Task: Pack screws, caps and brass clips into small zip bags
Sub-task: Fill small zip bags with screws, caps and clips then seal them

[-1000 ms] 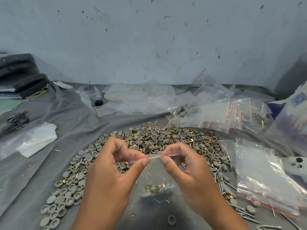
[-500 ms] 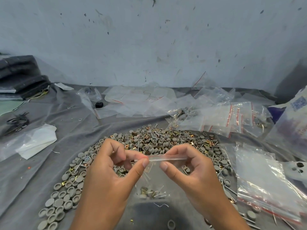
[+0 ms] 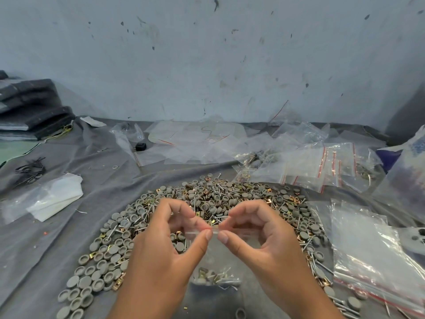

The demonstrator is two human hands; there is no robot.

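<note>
Right now both hands hold one small zip bag [image 3: 215,254] up over the near middle of the table [image 3: 57,245], its mouth pinched between them. The left hand [image 3: 165,256] nips the strip between thumb and forefinger, and the right hand [image 3: 259,249] does the same just beside it, the two thumb tips almost touching at the middle of the seal; the other fingers are curled loosely and hold nothing. A few caps, brass clips and screws lie bunched in the bottom of the bag, which hangs clear of the big loose pile of parts [image 3: 220,199] spread behind and on both sides. The step appears to be closing the zip. To do it well, the pinch should likely run outward along the whole strip with firm, even pressure, keeping the two lips lined up and the bag upright. An unsealed corner could let the parts spill out. Filled bags [image 3: 308,166] lie far right.
</note>
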